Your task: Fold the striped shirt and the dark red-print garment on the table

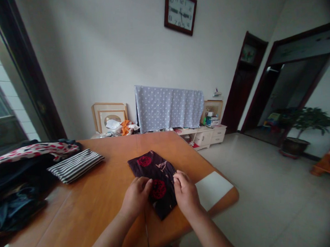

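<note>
A folded dark cloth with red flowers lies on the wooden table in front of me. My left hand rests on the cloth's near left edge with its fingers curled and pinching the fabric. My right hand sits at the cloth's near right edge, fingers bent and pressed together on the fabric. Both forearms reach in from the bottom of the view.
A striped folded cloth and a heap of dark and red-patterned clothes lie at the table's left. A white sheet sits at the table's right corner. A cabinet with a dotted cover stands behind; a potted plant stands on the floor to the right.
</note>
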Motion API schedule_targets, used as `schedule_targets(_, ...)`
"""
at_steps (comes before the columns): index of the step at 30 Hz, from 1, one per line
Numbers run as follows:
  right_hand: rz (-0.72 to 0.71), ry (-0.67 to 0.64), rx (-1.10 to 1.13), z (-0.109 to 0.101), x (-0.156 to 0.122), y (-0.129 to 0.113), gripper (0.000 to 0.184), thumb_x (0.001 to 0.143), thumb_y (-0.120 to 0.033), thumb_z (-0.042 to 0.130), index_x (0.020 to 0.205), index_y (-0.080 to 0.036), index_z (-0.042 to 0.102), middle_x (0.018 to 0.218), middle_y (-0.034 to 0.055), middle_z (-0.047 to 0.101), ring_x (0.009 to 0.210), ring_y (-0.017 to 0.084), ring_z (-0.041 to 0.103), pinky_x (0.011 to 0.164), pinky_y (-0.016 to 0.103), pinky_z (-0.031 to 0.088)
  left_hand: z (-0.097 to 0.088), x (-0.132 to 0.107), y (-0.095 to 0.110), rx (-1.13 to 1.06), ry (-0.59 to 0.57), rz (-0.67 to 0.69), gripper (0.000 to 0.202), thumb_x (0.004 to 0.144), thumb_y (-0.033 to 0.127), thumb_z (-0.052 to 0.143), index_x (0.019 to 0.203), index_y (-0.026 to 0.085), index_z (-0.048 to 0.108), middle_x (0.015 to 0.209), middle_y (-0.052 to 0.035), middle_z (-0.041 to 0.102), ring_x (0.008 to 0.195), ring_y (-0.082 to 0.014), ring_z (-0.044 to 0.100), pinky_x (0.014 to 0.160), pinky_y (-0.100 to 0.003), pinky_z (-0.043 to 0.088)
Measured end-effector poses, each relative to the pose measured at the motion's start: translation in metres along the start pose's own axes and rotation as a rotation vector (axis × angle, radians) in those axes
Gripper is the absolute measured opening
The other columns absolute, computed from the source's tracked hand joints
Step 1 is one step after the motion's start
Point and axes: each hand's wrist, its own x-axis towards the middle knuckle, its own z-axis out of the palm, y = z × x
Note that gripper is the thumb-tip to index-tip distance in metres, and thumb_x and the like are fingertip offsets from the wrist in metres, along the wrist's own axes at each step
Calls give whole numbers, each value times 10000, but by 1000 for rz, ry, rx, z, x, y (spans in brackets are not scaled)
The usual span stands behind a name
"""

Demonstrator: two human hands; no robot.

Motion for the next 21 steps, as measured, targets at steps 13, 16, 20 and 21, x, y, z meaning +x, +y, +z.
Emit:
schedule_targets(13,370,71,97,9,-11,11,544,858,-505,654,1272,-157,596,1127,137,702,954,255,683,827,346,540,21,13,27,-413,-172,-336,543,750,672,618,930,163,683,872,-85,721,699,-173,608,595,-272,431)
schedule_targets(16,408,-54,-9,0,-4,28,386,867,-456,641,1151,-197,673,1070,113,730,993,267,688,838,333,516,20,13,28,-415,-182,-343,571,745,695,617,930,159,686,882,-86,721,705,-169,601,604,-271,425)
schedule_targets(20,300,-63,10,-1,4,21,197,919,-311,547,994,-223,706,982,67,736,961,224,678,852,311,502,15,18,27,-425,-220,-381,672,724,775,607,959,151,688,925,-97,725,684,-162,613,564,-257,410)
schedule_targets(21,234,-44,29,1,4,13,191,913,-279,549,1007,-220,705,1020,70,732,1000,224,666,888,318,497,12,21,27,-445,-234,-402,710,715,796,602,991,148,687,946,-103,728,675,-161,621,548,-253,408)
